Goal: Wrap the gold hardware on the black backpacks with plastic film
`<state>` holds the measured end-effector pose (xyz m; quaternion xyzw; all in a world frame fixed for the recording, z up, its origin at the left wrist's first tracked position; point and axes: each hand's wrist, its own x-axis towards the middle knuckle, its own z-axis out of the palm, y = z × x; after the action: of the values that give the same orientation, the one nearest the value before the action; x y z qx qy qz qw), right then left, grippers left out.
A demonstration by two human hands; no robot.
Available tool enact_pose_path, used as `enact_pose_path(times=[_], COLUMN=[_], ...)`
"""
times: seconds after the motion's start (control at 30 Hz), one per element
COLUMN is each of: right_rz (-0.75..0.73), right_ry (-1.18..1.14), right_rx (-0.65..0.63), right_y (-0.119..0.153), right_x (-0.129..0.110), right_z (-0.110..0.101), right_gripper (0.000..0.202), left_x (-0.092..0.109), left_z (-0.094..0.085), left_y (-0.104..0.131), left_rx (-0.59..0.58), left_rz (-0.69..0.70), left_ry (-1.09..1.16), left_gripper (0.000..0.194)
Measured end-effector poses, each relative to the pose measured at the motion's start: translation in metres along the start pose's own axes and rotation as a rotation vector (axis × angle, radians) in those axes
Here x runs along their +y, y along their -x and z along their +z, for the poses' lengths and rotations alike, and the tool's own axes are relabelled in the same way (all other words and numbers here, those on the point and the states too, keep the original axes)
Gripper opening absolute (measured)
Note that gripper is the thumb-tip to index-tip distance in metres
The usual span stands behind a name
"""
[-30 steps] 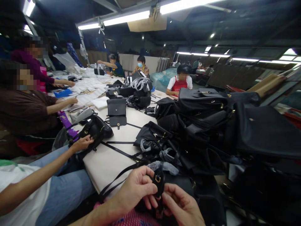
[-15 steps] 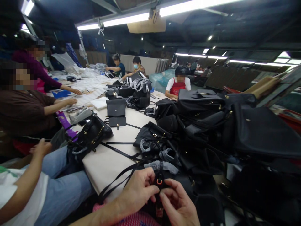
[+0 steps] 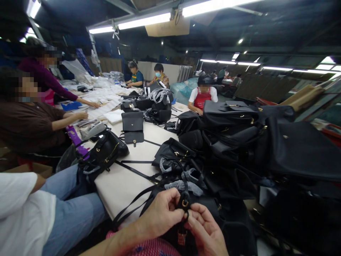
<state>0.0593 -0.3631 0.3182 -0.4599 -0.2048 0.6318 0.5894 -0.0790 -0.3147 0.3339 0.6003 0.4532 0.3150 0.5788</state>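
At the bottom centre, the person's left hand (image 3: 160, 215) and right hand (image 3: 206, 233) meet over a small gold buckle (image 3: 184, 203) on a black strap (image 3: 128, 209). The left fingers are closed, pinching the strap piece just at the buckle's 9 o'clock; the right fingers curl up from 5 o'clock and pinch the strap just below it. The buckle is a small, shiny, rounded ring set in black leather, with the thin dark strap trailing away toward 8 o'clock over the edge of the pale worktop (image 3: 122, 181). Under the hands lies a black bag (image 3: 226, 220) and a strip of red patterned cloth (image 3: 149, 247). At 9 o'clock sits a co-worker in a white top and blue jeans (image 3: 71, 209), close beside the person. Just past the buckle, at 12 o'clock, grey wrapping (image 3: 183, 186) sits on strap ends, and a tall heap of black bags (image 3: 239, 142) crowds the right side from 1 to 3 o'clock, blocking the view beyond. Farther up the worktop at 11 o'clock lie a black handbag with gold fittings (image 3: 106, 151) and a flat black pouch (image 3: 132, 121). Beyond, other people work along both sides among white sheets (image 3: 106, 101), under long ceiling lights (image 3: 144, 21).
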Motion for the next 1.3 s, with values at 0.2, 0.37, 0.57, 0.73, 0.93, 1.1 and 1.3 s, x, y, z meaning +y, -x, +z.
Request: enact_pose_path(times=[0.2,0.37,0.57,0.73,0.93,1.1,1.3], right_rz=[-0.091,-0.134,-0.142,-0.071,-0.011,-0.155,-0.315], right_ry=[0.081,0.123,0.114,0.164,0.212,0.306,0.749], right_rx=[-0.010,0.021,0.046,-0.021,-0.159,-0.055,-0.115], right_y=[0.001,-0.002,-0.004,-0.008,-0.012,-0.008,-0.010], right_x=[0.004,0.012,0.015,0.014,0.010,0.014,0.014], right_z=[0.001,0.004,0.001,-0.005,-0.006,-0.003,-0.015], right_gripper=[0.043,0.040,0.041,0.048,0.050,0.046,0.018], left_x=[-0.006,-0.006,-0.006,-0.011,-0.006,-0.001,-0.001], left_z=[-0.002,-0.002,-0.005,-0.006,-0.006,-0.005,-0.013], left_y=[-0.005,-0.007,-0.008,-0.008,0.000,0.001,-0.005], left_rx=[-0.114,-0.104,-0.165,-0.155,-0.220,-0.212,-0.299], left_rz=[-0.087,-0.101,-0.145,-0.184,-0.235,-0.260,-0.402], left_ry=[0.270,0.355,0.426,0.451,0.610,0.621,0.677], left_gripper=[0.017,0.019,0.019,0.020,0.032,0.041,0.036])
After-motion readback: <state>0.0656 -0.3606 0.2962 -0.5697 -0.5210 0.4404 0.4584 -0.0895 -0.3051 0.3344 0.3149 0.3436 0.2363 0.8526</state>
